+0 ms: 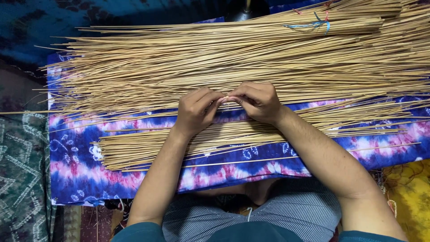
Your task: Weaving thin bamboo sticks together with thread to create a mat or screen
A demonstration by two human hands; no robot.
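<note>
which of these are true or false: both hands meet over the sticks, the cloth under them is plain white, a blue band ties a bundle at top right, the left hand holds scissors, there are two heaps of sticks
1. Both hands meet over the sticks. True: the left hand and right hand touch fingertips at the edge of the large heap of sticks.
2. The cloth is plain white. False: the cloth is tie-dyed blue, purple and pink.
3. A blue band ties a bundle at top right. True: the blue band wraps sticks there.
4. The left hand holds scissors. False: no scissors show.
5. There are two heaps. True: a smaller heap lies nearer the person.
</note>
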